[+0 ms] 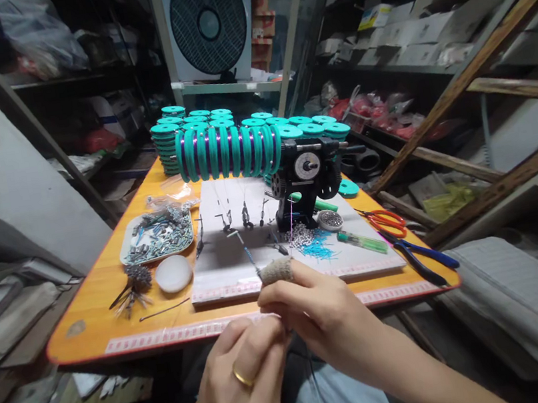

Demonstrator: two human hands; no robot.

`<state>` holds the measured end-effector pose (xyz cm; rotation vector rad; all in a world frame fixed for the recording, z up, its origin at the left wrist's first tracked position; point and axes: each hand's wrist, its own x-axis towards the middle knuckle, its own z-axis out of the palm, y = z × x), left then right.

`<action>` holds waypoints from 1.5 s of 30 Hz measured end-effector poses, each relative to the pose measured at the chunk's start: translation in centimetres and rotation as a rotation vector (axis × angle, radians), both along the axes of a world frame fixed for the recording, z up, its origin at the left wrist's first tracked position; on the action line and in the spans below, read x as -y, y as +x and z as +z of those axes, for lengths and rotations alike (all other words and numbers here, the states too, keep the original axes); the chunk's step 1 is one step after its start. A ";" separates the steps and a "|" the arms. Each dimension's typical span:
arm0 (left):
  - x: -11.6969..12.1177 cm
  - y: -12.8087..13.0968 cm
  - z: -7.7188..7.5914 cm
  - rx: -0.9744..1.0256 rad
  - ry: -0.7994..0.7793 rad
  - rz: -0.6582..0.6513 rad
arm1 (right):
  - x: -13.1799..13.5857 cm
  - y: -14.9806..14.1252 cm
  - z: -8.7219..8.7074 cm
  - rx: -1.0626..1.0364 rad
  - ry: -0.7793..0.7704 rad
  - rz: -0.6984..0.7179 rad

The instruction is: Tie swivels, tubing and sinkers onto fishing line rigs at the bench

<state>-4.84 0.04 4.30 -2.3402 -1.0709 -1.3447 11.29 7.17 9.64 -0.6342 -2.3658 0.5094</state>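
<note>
My left hand (pixel 246 370), with a gold ring, is closed in a pinch just in front of the table edge. Beside it, my right hand (pixel 321 298) is also closed, fingertips meeting those of the left; what they pinch is hidden. A grey cloth wrap (pixel 275 271) covers a fingertip of my right hand. Past that wrap, a slim blue-and-grey piece (pixel 247 253) with a pale crossbar stands over the white board (pixel 226 287). A purple line (pixel 291 217) runs down toward my right hand from the black winding machine (pixel 306 172), which carries a row of teal spools (pixel 228 150).
Left of the board are a tray of small metal parts (pixel 127 249) and a white dish (pixel 173 273). Small silver beads (pixel 299 236) and blue tubes (pixel 320 247) lie near the machine. Orange-handled pliers (pixel 385 219) and blue-handled cutters (pixel 428 254) are on the right.
</note>
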 end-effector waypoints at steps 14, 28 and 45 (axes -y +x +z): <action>0.9 4.2 -1.3 1.806 -1.162 -0.288 | 4.4 1.4 -5.3 -0.342 -0.105 -0.339; 0.6 2.7 -1.6 1.486 -1.117 -0.243 | 4.6 2.1 -5.0 -0.201 -0.082 -0.207; 1.1 4.4 0.2 1.528 -1.204 -0.419 | 4.9 2.3 -6.0 -0.965 -0.895 -0.009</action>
